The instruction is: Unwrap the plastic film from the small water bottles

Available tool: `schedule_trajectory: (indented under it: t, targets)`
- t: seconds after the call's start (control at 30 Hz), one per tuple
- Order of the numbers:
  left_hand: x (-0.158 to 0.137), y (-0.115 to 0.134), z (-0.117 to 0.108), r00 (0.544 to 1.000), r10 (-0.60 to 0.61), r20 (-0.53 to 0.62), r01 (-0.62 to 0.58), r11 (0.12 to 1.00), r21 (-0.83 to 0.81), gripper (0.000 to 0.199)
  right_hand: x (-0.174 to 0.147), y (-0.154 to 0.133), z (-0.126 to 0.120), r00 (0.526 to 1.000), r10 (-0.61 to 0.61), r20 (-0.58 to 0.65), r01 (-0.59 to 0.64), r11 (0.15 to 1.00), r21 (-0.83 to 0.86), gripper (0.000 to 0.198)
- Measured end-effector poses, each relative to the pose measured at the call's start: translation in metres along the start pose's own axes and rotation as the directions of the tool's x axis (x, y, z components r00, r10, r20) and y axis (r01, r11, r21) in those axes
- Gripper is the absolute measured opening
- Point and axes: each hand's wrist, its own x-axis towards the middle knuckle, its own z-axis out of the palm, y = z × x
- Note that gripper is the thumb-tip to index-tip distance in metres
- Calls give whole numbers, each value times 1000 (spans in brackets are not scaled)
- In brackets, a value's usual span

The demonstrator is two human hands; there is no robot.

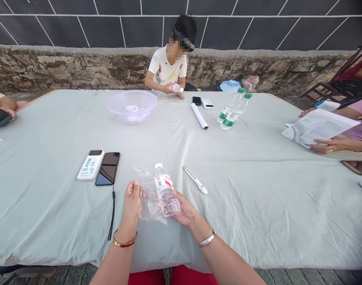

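Note:
A small clear bottle (165,189) with a white cap and a red-and-white label leans to the left in my right hand (184,209), whose fingers hold it low on its right side. My left hand (133,200) pinches a crumpled sheet of clear plastic film (151,206). The film spreads between my hands, partly behind and beside the bottle. To the right of the bottle lies a white utility knife (195,180). A black phone (108,169) with a wrist strap and a white power bank (91,165) lie to the left.
Across the cloth-covered table (246,213), a person (169,67) handles a similar bottle. Between us are a purple basin (132,107), a white roll (199,116) and two green-capped bottles (232,113). On the right, someone's hands hold papers (320,126); another person's hand (8,113) shows at far left.

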Motion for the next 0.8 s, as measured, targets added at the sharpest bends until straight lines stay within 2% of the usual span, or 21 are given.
schedule_trajectory:
  t: [0.07,0.17,0.27,0.37,0.43,0.47,0.5,0.6,0.63,0.7,0.73,0.8]
  targets:
    - [-10,8,9,996,2,93,8,994,-108,36,-1,2,-11,999,-7,49,2,995,101,42]
    - [-15,20,14,985,8,171,29,977,-213,37,-6,0,-23,986,-53,159,32,991,131,54]
    - [-5,22,5,997,14,77,4,974,-227,39,-16,-10,-27,975,-127,182,115,990,78,63]
    - [8,9,-10,1000,1,-25,-3,994,-113,38,-22,-27,-26,969,-215,118,225,971,-75,50]
    - [11,-1,-19,999,-25,-23,25,999,24,38,-17,-41,-24,940,-337,46,339,916,-216,41]
    - [11,-6,-21,999,-42,-3,42,995,85,37,-11,-48,-24,902,-431,-4,412,866,-284,39]
    - [9,-10,-22,998,-63,25,60,990,130,37,-3,-56,-23,844,-533,-55,483,802,-352,40]
    - [2,-14,-20,981,-124,152,108,988,112,36,31,-79,-24,609,-772,-183,584,593,-554,49]
    - [-1,-14,-19,972,-140,190,126,988,84,35,43,-86,-24,540,-815,-210,571,539,-619,53]
    - [-4,-10,-17,956,-162,246,159,987,31,31,65,-99,-27,435,-868,-240,505,456,-733,60]
    - [-4,-7,-16,946,-177,271,184,983,0,28,74,-104,-29,392,-887,-245,468,422,-776,62]
    - [-5,-2,-15,924,-220,313,259,962,-85,24,88,-113,-34,337,-911,-236,403,366,-839,66]
